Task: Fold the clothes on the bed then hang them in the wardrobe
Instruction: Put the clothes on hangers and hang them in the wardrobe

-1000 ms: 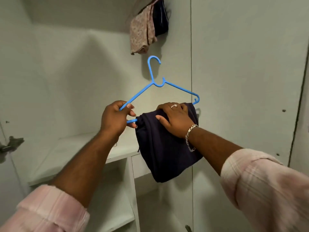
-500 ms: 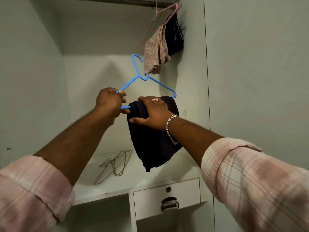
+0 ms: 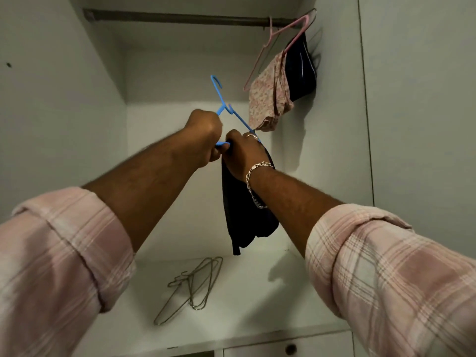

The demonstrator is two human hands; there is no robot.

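Hanging a dark folded garment in the wardrobe

The left hand [image 3: 204, 136] has a closed grip on the blue hanger [image 3: 223, 106]; the right hand [image 3: 243, 153] pinches the dark garment [image 3: 244, 222] draped on its bar, below the rail [image 3: 180, 18]. Best to lift the hook level and keep the limp navy cloth centred.

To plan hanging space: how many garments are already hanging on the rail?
2: a floral one and a dark one behind it, both at the rail's right end. Others may be hidden behind.
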